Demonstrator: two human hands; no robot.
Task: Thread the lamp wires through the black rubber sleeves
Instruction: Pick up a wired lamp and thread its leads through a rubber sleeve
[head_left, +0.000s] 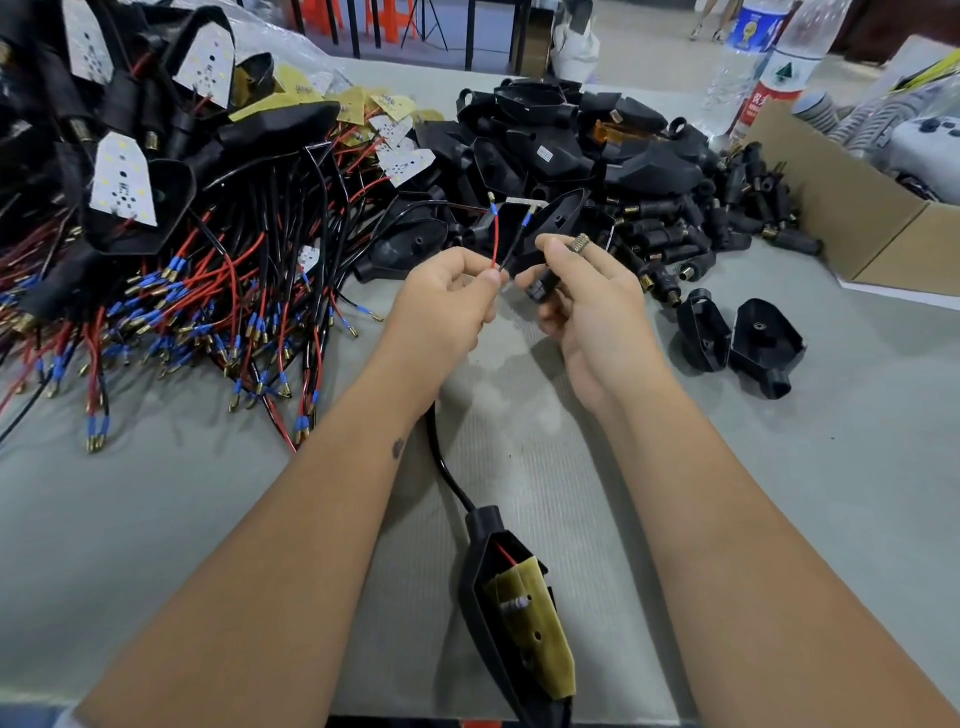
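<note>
Nearest to me, between my forearms, lies the lamp housing (511, 613) with its yellow-backed board, and its black cable (445, 467) runs up the grey table (779, 493) toward my left wrist.

Left to right:

1. At far left lies the pile of finished lamps with red and black leads (171, 306), well apart from the work.
2. My left hand (441, 306) pinches the two wires between thumb and forefinger just below where they split. The red wire (496, 239) and the black wire (517, 244) stand up from the pinch, each ending in a blue-collared brass terminal.
3. My right hand (587, 306) grips the black rubber sleeve (540, 286), fingers curled round it, its end just beside the pinch point. I cannot tell whether the wires have entered the bore.
4. At right sit the stock of black sleeves (675, 244), two loose housings (743, 343) and a cardboard box (862, 228).

Procedure, as I judge it: bring both terminals side by side so they present one narrow tip. Keep the pinch close to the sleeve mouth so the wires do not buckle. Feed them in line with the bore, then slide the sleeve along. Risk: a terminal catching on the rubber lip and bending a wire.
</note>
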